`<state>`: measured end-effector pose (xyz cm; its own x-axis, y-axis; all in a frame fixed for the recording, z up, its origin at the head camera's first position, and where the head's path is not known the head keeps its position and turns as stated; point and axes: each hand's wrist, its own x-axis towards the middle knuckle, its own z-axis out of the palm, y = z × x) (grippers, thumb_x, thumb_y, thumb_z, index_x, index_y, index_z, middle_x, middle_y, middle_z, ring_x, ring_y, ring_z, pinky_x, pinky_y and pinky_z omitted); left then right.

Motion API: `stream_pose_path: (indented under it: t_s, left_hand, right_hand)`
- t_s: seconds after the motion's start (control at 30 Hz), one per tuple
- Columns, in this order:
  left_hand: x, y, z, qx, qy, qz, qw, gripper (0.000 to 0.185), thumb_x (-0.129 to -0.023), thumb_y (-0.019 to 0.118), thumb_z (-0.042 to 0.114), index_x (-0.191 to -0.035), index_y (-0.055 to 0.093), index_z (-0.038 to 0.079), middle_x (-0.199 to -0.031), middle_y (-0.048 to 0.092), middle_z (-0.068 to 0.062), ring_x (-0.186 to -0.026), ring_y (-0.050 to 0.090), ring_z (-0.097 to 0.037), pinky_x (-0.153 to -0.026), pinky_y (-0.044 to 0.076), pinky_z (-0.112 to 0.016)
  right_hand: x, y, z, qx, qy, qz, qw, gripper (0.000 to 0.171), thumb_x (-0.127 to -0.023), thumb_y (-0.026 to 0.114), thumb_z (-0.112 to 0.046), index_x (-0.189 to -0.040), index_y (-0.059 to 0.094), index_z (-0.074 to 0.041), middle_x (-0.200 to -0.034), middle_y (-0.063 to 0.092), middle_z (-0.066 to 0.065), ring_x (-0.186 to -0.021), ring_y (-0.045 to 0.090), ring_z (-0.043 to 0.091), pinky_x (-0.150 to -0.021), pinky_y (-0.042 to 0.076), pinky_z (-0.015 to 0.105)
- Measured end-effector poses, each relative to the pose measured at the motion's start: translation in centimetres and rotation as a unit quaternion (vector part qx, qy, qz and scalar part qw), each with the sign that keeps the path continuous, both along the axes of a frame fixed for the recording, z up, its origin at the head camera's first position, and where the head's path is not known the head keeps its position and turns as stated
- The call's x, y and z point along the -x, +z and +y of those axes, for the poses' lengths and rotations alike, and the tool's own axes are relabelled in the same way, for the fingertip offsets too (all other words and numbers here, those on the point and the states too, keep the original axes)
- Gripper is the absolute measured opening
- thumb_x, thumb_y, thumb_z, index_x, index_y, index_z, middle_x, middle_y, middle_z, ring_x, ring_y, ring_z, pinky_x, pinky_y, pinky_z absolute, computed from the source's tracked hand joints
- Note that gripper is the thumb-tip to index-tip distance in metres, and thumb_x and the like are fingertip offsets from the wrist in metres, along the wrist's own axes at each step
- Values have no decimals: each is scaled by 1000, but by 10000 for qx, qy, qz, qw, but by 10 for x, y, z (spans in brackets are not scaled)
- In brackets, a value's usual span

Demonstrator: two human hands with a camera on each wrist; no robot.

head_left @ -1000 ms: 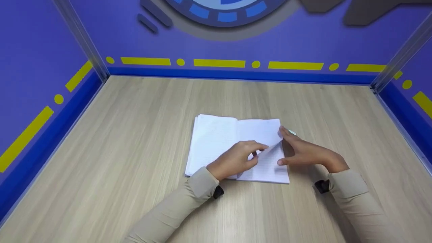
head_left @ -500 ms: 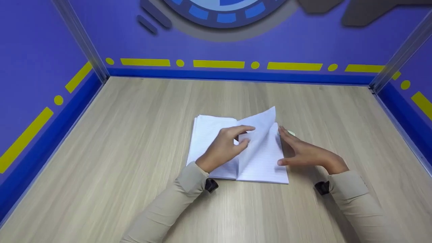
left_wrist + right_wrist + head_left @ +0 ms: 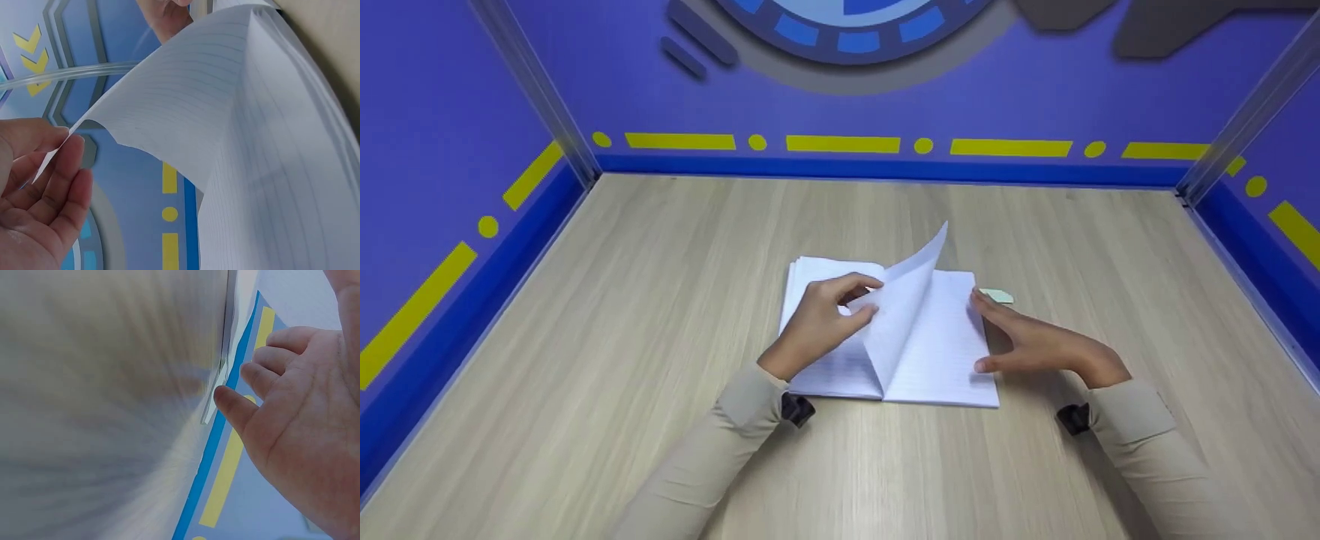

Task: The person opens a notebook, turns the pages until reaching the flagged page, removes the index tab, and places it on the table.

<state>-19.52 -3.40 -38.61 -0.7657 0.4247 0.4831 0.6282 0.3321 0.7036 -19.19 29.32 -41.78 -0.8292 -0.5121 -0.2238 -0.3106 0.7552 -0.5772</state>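
An open lined notebook lies on the table in the head view. One of its pages stands lifted and curved above the spine. My left hand pinches that page by its edge. The left wrist view shows the thumb and fingers of the left hand closed on the edge of the sheet. My right hand is at the notebook's right edge, its fingers extended and the thumb apart. In the right wrist view no object sits in the right palm.
A pale green tab sticks out past the notebook's right edge, close to the right fingertips. The wood-grain table is bounded by blue panels at the back and both sides.
My left hand has moved left, drawing the page up off the right side and over toward the spine. The right hand has hardly moved; more of the green tab shows.
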Motion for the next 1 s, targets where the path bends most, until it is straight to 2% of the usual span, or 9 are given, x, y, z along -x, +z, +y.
stream_pose_path:
  t_s: [0.3,0.43,0.47,0.53,0.6,0.7,0.87,1.0]
  left_hand:
    - [-1,0,-20,224,98,-184,9995,31,-83,67,0,-115,66,2,-104,70,-11,-85,62,-19,-78,54,-31]
    - [0,-1,-28,498,72,-158,9986,42,-83,67,-1,-125,61,2,-116,65,-13,-82,61,-20,-77,54,-32]
    - [0,-1,-30,590,56,-161,9981,45,-83,67,-1,-128,59,3,-122,62,-14,-85,61,-21,-79,54,-33]
    - [1,-1,-34,816,35,-128,9966,53,-84,67,0,-134,54,5,-135,53,-15,-103,62,-25,-87,52,-36]
    - [2,-2,-38,1049,19,-109,9944,59,-84,66,1,-140,49,7,-147,41,-17,-122,54,-30,-95,50,-40]
    - [2,-2,-43,1403,25,-66,9901,63,-84,68,5,-143,46,11,-157,26,-16,-141,31,-35,-105,41,-47]
    - [5,-7,-48,1974,-40,47,9803,68,-84,71,12,-146,43,13,-161,14,-14,-148,12,-38,-116,20,-56]
    - [6,-10,-52,2375,-232,-146,9710,69,-85,70,15,-147,41,14,-163,10,-10,-149,5,-36,-117,9,-60]
  right_hand:
    - [0,0,-1,69,194,-116,9997,107,-80,72,-50,-154,11,-6,-162,5,13,-149,6,34,-116,13,56]
    - [0,1,-4,12,199,-181,9996,107,-79,72,-51,-155,10,-7,-163,5,12,-149,6,34,-117,13,56]
    - [0,1,-5,-11,202,-187,9996,107,-79,72,-51,-155,10,-8,-163,5,12,-149,6,34,-117,13,56]
    - [0,1,-6,-53,210,-191,9996,107,-79,72,-52,-155,10,-9,-163,5,11,-149,6,34,-117,14,56]
    - [0,1,-7,-92,237,-167,9995,107,-78,73,-52,-155,11,-10,-163,6,11,-149,6,34,-117,14,56]
    - [0,1,-8,-138,280,-112,9995,107,-77,73,-52,-155,13,-11,-163,7,10,-149,7,33,-117,15,56]
    - [0,1,-9,-189,353,-90,9992,108,-76,74,-53,-155,14,-11,-163,8,9,-149,8,32,-117,16,55]
    - [0,0,-9,-244,400,-144,9988,109,-76,74,-53,-155,13,-11,-163,8,9,-150,6,32,-117,15,55]
